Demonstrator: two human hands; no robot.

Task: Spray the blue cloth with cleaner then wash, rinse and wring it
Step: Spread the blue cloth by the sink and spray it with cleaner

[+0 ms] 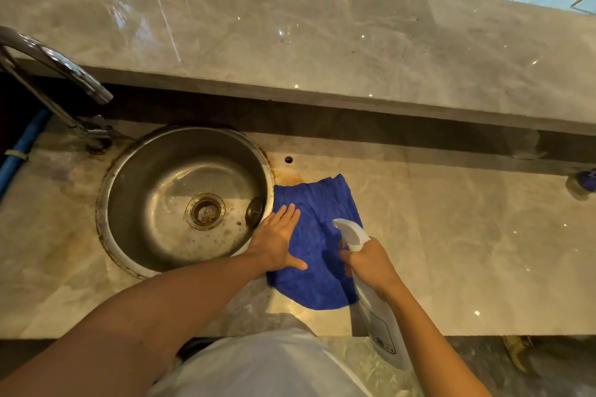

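The left hand (277, 238) is lying flat and spread wide, palm down, on the blue cloth (317, 235), pressing its left portion against the counter. The right hand (371, 263) is gripping the neck of a white spray bottle (364, 267), its nozzle pointing away from the person over the cloth (whether a finger is squeezing the trigger cannot be told). The cloth is lying spread on the pale marble countertop (467, 251), its left edge touching the rim of the round steel sink (183, 200). A raised marble ledge (290, 32) is running behind the counter, with chair legs showing beyond it. The basin is holding a thin film of foamy water around the drain strainer (205, 211). A chrome faucet (54, 74) is arching at far left.
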